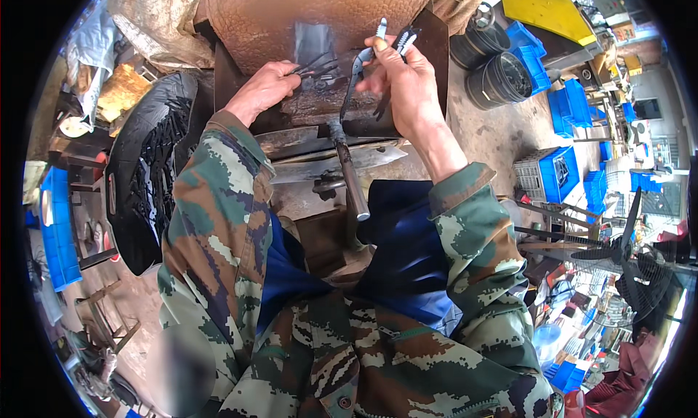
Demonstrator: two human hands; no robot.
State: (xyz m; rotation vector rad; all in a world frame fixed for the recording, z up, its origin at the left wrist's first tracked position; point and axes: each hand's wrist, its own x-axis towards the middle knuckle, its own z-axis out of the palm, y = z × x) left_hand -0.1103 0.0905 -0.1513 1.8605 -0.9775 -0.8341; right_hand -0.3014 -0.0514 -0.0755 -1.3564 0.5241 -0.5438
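Note:
My left hand [265, 85] is closed at the left of the work surface, with thin dark metal strips [313, 65] at its fingertips. My right hand [411, 83] is closed around dark, slender metal pieces [356, 70] with bright ridged ends, raised above the surface. One curved piece hangs down on the left of that hand. Below the hands, a round metal rod [349, 172] slants toward me between my knees. A bright, blurred vertical patch [314, 43] shows beyond the left fingertips; I cannot make out what it is.
A long black tub [116, 192] at the left holds many dark pieces. Brown textured hide-like sheeting [291, 3] covers the far side. Black buckets [500, 82], blue crates [569, 105] and a standing fan [629, 254] are at the right. Flat metal bars [320, 169] lie before my knees.

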